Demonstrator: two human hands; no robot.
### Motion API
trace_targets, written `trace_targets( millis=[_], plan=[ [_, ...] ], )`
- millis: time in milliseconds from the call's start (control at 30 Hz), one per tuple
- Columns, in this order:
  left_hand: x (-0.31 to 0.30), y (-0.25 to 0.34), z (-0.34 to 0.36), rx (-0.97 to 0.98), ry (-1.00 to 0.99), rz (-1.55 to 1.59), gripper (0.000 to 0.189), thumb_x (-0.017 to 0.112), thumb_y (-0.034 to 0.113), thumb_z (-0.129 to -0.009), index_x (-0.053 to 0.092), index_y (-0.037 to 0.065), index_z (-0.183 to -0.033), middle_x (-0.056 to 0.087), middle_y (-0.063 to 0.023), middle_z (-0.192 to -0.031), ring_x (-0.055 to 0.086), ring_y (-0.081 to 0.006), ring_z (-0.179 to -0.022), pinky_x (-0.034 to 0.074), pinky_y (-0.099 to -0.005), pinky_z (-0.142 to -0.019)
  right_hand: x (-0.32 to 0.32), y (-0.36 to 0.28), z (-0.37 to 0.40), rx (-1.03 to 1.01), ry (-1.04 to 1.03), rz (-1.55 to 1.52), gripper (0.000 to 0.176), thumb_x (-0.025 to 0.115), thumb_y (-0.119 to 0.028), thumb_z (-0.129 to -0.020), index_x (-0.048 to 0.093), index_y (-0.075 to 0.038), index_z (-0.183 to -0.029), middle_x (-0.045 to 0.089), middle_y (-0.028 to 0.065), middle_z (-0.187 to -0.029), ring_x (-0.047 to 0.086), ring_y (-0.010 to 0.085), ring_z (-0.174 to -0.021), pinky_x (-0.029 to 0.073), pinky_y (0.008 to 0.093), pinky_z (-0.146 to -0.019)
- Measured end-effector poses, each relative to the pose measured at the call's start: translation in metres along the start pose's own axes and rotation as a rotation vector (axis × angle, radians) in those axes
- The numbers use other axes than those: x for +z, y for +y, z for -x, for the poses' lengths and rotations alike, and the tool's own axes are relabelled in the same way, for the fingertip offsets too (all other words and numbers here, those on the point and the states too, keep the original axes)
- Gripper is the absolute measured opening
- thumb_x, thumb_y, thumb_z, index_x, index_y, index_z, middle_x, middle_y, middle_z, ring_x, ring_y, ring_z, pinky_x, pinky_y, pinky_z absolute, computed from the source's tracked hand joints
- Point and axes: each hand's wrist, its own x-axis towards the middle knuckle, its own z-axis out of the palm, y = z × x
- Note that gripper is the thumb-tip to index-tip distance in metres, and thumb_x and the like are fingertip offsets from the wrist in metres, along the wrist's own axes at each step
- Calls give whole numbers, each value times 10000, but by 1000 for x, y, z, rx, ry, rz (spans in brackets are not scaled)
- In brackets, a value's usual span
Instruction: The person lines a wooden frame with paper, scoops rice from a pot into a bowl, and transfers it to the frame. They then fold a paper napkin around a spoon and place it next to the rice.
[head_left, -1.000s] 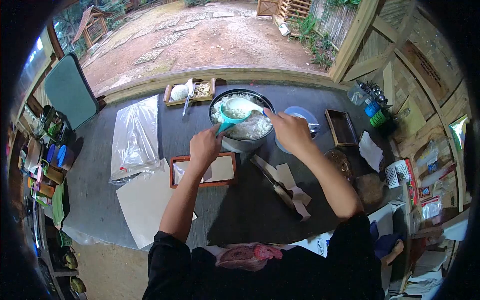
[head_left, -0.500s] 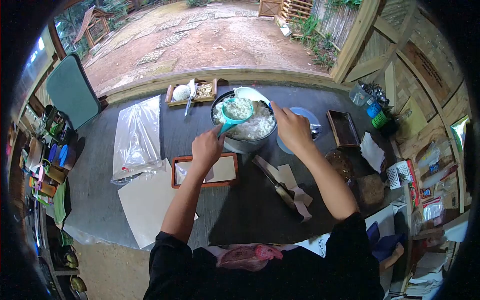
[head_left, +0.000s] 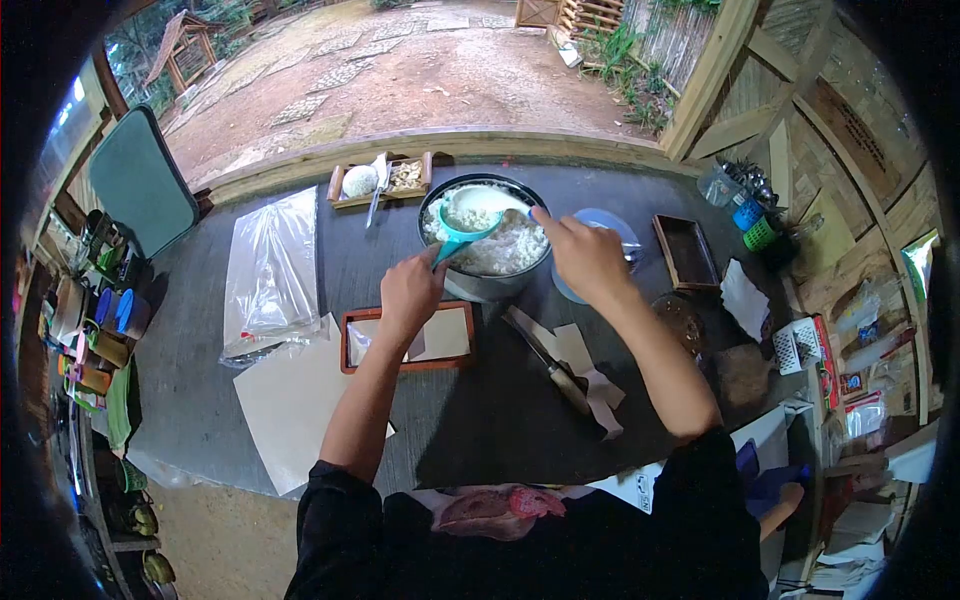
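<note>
My left hand (head_left: 412, 290) is closed around the handle of a teal scoop (head_left: 456, 243), whose bowl holds white rice over the pot. In my right hand (head_left: 592, 258) is a white rice paddle (head_left: 478, 197), its head lying across the top of the scoop. Cooked rice (head_left: 510, 256) fills much of the dark-rimmed pot (head_left: 482, 289) below both tools. Nearer to me, a reddish wooden frame (head_left: 408, 368) has paper in it, partly behind my left wrist. A knife (head_left: 562, 378) lies by paper strips (head_left: 578, 352) between my forearms.
A wooden tray (head_left: 345, 201) with a white ball and pale pieces stands behind. Plastic bags (head_left: 272, 270) and a paper sheet (head_left: 290, 415) lie left. A blue plate (head_left: 570, 290), dark wooden tray (head_left: 687, 285) and utensil holders (head_left: 748, 218) are right. Another person's hand (head_left: 790, 498) shows lower right.
The white paddle has moved down onto the scoop's mouth, and the rice heaped there now sits lower. Both hands keep their hold in nearly the same place.
</note>
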Motion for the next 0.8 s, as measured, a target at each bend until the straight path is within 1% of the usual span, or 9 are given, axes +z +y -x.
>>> trace_targets(
  millis=[133, 200, 233, 367, 500, 567, 633, 733, 800],
  plan=[
    [-2, 2, -2, -25, -24, -3, 311, 577, 303, -899, 653, 114, -1133, 672, -196, -813, 653, -391, -753, 519, -489, -659, 0, -4, 1, 19, -66, 23, 371, 539, -116, -871, 603, -137, -1237, 627, 97, -783, 640, 308, -654, 518, 436, -564],
    [-4, 0, -3, -38, -33, -1, 309, 582, 301, -895, 659, 110, -1126, 672, -198, -812, 654, -391, -755, 520, -489, -662, -5, 5, -5, 98, 23, -92, 357, 546, -129, -885, 602, -136, -1237, 646, 117, -807, 641, 329, -696, 517, 443, -606],
    [-4, -2, -4, -46, -22, -6, 306, 587, 295, -891, 663, 107, -1120, 672, -200, -812, 653, -391, -754, 519, -490, -665, -11, 7, -7, 116, 50, -106, 381, 505, -108, -872, 582, -86, -1245, 655, 141, -802, 657, 339, -696, 520, 455, -610],
    [-12, -5, -7, -45, 47, 20, 302, 595, 285, -882, 673, 103, -1109, 672, -205, -818, 652, -394, -745, 519, -489, -673, 4, 20, -13, 211, 17, -92, 374, 511, -125, -876, 583, -87, -1240, 661, 146, -802, 659, 346, -691, 525, 457, -622],
    [-19, -6, -14, -47, 57, -3, 303, 597, 283, -880, 670, 105, -1114, 671, -205, -815, 651, -395, -749, 519, -487, -678, 45, 30, -17, 147, -29, 67, 377, 515, -113, -865, 583, -79, -1234, 655, 143, -795, 664, 334, -665, 532, 456, -598],
    [-21, -5, -15, -68, 40, -28, 313, 586, 317, -904, 668, 116, -1129, 665, -222, -812, 646, -405, -770, 513, -490, -686, 57, 27, -22, 115, -33, 120, 383, 516, -105, -858, 581, -75, -1235, 652, 138, -791, 667, 323, -654, 535, 449, -583],
    [-22, -6, -15, -67, 39, -26, 312, 584, 316, -906, 667, 116, -1131, 666, -221, -813, 646, -405, -772, 513, -487, -687, 67, 26, -26, 62, -48, 250, 396, 519, -90, -845, 574, -42, -1234, 640, 124, -781, 673, 293, -644, 537, 407, -545],
    [-21, -8, -14, -54, 30, -29, 310, 578, 314, -910, 664, 116, -1133, 666, -220, -818, 646, -404, -779, 513, -487, -691, 80, 24, -28, 21, -120, 241, 431, 516, -65, -833, 540, -21, -1261, 627, 125, -763, 668, 286, -638, 523, 428, -544],
    [-19, -9, -12, -46, 25, -31, 308, 575, 312, -912, 662, 116, -1133, 667, -221, -821, 646, -403, -783, 512, -489, -695, 83, 23, -23, -20, -114, 237, 420, 516, -66, -834, 542, -2, -1248, 627, 129, -759, 665, 291, -623, 524, 422, -533]
  ],
)
